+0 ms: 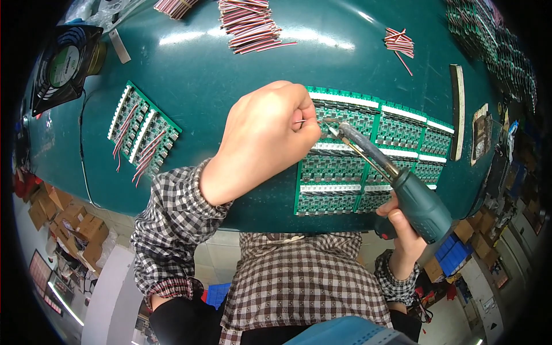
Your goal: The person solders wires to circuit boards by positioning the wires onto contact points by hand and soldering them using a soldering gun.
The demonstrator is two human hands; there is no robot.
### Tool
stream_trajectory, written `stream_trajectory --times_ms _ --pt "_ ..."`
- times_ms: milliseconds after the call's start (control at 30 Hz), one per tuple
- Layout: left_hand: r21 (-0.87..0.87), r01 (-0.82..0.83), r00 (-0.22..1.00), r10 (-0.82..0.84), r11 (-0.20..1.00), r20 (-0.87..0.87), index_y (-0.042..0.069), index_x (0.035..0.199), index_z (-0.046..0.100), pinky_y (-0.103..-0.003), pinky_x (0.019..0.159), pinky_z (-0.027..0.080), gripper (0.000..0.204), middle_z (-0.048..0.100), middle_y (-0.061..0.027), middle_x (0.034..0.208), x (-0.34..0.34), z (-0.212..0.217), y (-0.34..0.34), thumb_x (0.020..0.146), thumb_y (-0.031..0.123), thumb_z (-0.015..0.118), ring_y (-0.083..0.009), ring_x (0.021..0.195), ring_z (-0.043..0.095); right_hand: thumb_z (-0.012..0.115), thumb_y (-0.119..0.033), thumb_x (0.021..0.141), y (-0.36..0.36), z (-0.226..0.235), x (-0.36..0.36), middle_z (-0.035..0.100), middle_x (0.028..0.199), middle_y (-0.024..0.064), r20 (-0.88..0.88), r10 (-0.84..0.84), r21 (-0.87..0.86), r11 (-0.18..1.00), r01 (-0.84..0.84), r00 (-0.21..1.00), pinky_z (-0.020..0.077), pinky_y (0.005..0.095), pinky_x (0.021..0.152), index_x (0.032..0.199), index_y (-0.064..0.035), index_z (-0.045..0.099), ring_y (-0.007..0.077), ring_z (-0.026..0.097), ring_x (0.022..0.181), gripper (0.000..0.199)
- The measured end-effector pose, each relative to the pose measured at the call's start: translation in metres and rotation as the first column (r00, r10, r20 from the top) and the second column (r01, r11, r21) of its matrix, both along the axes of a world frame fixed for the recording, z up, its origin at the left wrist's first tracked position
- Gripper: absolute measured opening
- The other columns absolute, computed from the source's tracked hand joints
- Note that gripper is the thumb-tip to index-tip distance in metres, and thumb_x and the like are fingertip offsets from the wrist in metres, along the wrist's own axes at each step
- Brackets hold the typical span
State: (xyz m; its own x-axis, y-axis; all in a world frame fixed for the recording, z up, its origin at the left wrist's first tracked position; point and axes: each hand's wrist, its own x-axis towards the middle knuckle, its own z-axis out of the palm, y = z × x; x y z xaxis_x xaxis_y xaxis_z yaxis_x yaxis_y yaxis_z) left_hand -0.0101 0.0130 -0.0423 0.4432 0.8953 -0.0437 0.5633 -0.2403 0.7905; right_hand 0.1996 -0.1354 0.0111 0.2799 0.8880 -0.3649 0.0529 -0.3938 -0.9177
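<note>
Green circuit-board panel (368, 155) lies at three o'clock on the teal surface (201, 69); my left hand (270, 135) is clenched on thin solder wire (300, 121), my right hand (402, 230) grasps the soldering iron (391, 178). Wired boards (142, 129) rest at nine o'clock, loose wires (250, 26) at twelve; I judge most of this panel remains unsoldered.

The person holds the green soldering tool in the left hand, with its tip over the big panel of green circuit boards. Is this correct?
Not quite. In the head view the green soldering tool is in the right hand, not the left. The left hand is a closed fist pinching a thin wire. The tip is indeed over the big panel of green circuit boards.
</note>
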Motion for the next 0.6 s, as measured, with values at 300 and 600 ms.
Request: stream_trajectory --times_ms 300,600 --pt "0.005 -0.004 1.0 0.004 1.0 0.004 0.002 0.066 0.054 -0.025 0.049 0.038 0.006 0.048 -0.0029 0.059 0.0003 -0.0009 -0.0004 0.066 0.001 0.06 -0.012 0.054 0.047 0.069 0.001 0.074 0.0 -0.0013 0.0001 0.063 0.075 0.0075 -0.002 -0.004 -0.001 1.0 0.004 1.0 0.041 0.0213 0.052 0.108 0.006 0.057 0.0082 0.053 0.06 0.036" --pt "0.006 -0.006 1.0 0.006 1.0 -0.002 0.002 0.066 0.055 -0.025 0.05 0.039 0.006 0.05 -0.0034 0.06 -0.0004 -0.0012 -0.0006 0.066 0.001 0.06 -0.0119 0.054 0.047 0.069 -0.009 0.074 -0.0004 -0.0003 -0.0022 0.063 0.074 0.0105 0.081 0.002 0.012 1.0 -0.003 0.997 0.0477 0.0264 0.059 0.107 0.0081 0.056 0.0154 0.059 0.062 0.039"
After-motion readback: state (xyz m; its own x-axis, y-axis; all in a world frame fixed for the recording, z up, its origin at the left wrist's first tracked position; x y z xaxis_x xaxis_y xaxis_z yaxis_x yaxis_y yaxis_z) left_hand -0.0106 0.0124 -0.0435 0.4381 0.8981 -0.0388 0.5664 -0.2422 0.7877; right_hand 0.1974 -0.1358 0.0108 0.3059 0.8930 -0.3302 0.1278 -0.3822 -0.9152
